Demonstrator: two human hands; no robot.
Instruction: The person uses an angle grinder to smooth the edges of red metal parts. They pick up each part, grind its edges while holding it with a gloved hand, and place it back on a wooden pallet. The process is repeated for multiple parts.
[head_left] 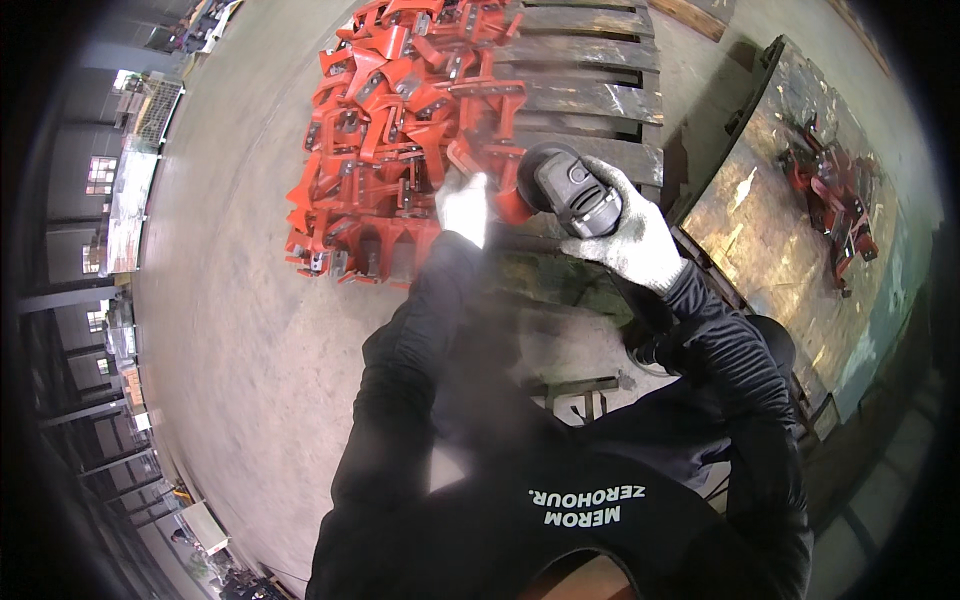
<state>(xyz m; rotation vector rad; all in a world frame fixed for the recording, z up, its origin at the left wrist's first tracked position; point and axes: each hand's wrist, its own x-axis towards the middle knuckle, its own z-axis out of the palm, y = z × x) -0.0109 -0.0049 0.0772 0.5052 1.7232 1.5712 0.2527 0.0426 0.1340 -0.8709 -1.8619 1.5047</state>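
Note:
My right hand (637, 236), in a white glove, is wrapped round the body of an angle grinder (583, 195). The grinder's dark round disc faces left and lies against or just above a red-painted metal bracket (512, 207); I cannot tell whether they touch. On the other side of that bracket my left hand (463, 207), also white-gloved, is closed, seemingly on the bracket's left end. A blurred patch hides part of its fingers. Just beyond the left hand rises a large pile of similar red brackets (385, 130).
The pile sits on a slatted wooden pallet (585, 90). To the right stands a worn wooden table (745, 215) with a few dark red metal parts (830, 195) on it. Concrete floor (230, 250) stretches left. A small metal frame (580, 388) is near my legs.

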